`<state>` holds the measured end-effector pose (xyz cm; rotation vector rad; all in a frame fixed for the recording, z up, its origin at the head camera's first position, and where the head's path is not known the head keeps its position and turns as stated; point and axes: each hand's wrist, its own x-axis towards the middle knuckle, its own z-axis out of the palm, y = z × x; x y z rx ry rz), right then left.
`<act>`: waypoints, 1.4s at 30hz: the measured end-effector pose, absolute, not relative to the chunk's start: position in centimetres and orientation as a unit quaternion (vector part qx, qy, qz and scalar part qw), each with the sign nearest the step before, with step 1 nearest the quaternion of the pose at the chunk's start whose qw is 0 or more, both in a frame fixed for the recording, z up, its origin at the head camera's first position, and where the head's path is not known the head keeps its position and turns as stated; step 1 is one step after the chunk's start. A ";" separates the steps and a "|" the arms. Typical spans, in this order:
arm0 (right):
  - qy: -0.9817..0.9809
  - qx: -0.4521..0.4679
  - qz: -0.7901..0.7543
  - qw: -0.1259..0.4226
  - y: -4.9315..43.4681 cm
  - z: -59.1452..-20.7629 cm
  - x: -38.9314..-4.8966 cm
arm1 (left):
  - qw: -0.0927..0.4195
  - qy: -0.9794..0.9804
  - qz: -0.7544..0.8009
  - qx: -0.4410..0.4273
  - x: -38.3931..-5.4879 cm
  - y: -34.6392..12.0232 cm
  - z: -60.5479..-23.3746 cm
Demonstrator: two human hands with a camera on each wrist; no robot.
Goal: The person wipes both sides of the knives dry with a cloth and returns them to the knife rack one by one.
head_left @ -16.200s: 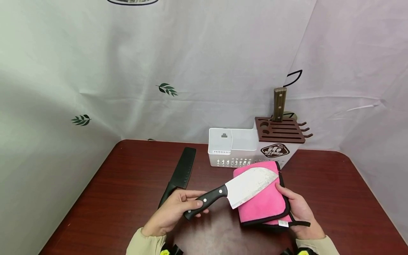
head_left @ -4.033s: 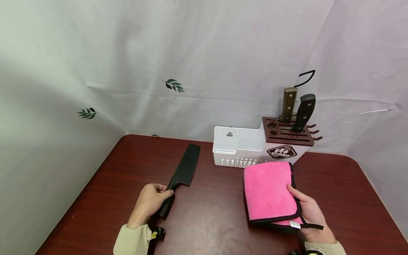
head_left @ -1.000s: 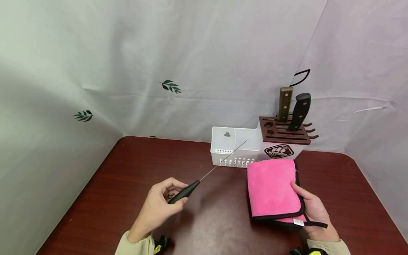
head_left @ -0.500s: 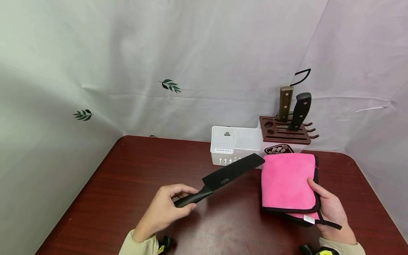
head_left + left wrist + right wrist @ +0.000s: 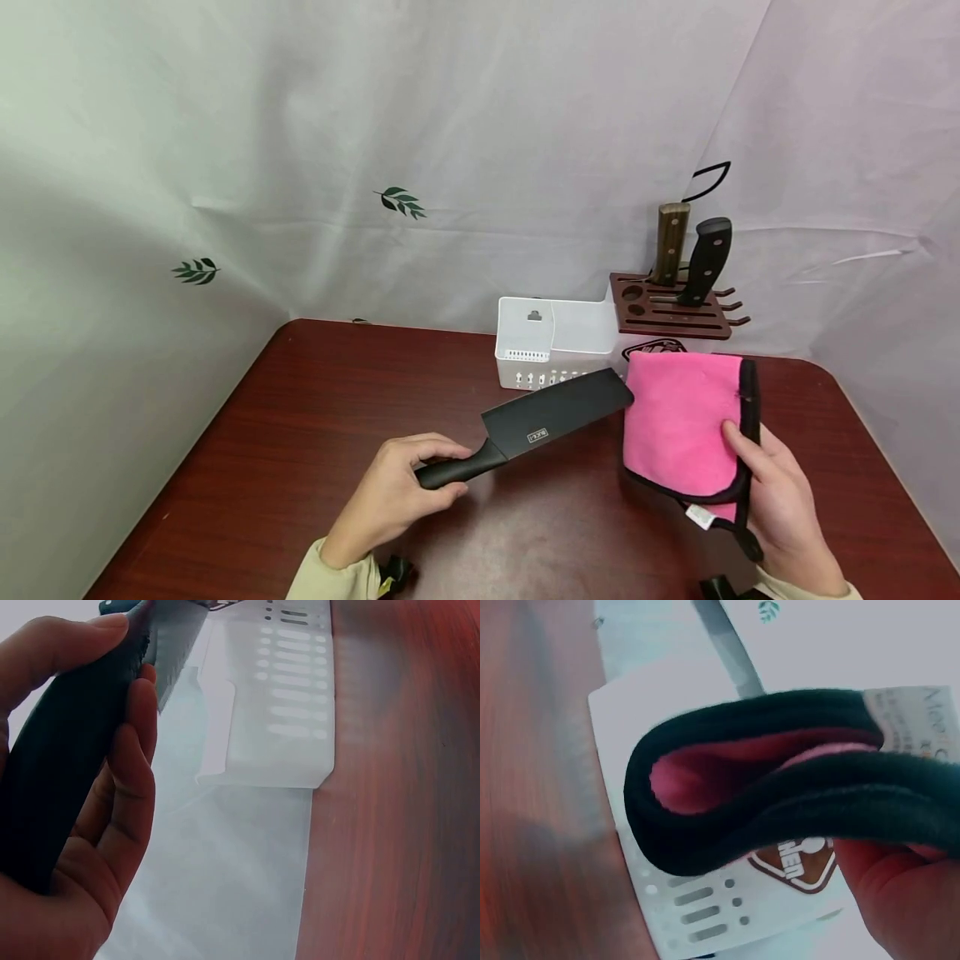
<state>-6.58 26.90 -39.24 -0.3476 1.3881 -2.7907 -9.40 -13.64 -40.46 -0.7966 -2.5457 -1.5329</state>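
Observation:
My left hand grips a black kitchen knife by its handle, above the table. Its broad dark blade points right, with the flat side and a small printed label facing up toward the head camera. In the left wrist view, fingers and thumb wrap the black handle. A folded pink cloth with black edging is in my right hand, the thumb on top. The blade's tip overlaps the cloth's left edge; whether they touch I cannot tell. The right wrist view shows the cloth's fold gaping.
Behind the hands stands a white perforated basket joined to a brown slotted knife rack. A wooden-handled knife and a black-handled knife sit in its slots. Hooks stick out on the right. A pale curtain hangs behind the table.
The black-handled knife went from my left hand into the rack. My left hand then lifted the black knife and rolled its blade flat. The cloth moved right and tilted.

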 end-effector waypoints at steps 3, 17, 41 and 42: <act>0.540 -0.075 -0.837 -0.049 26.0 -39.2 -6.4 | 0.045 -0.829 -0.489 -0.268 -9.4 -13.5 -40.6; 0.852 -0.140 -0.444 -0.239 22.2 -39.4 -6.3 | 0.120 -0.824 -0.435 -0.342 -9.6 -12.7 -40.9; 0.879 -0.215 -0.298 -0.303 20.1 -41.9 -7.0 | 0.148 -0.815 -0.414 -0.378 -9.2 -11.3 -40.7; 0.878 -0.221 -0.296 -0.303 20.0 -41.9 -7.0 | 0.147 -0.816 -0.412 -0.377 -9.2 -11.3 -40.7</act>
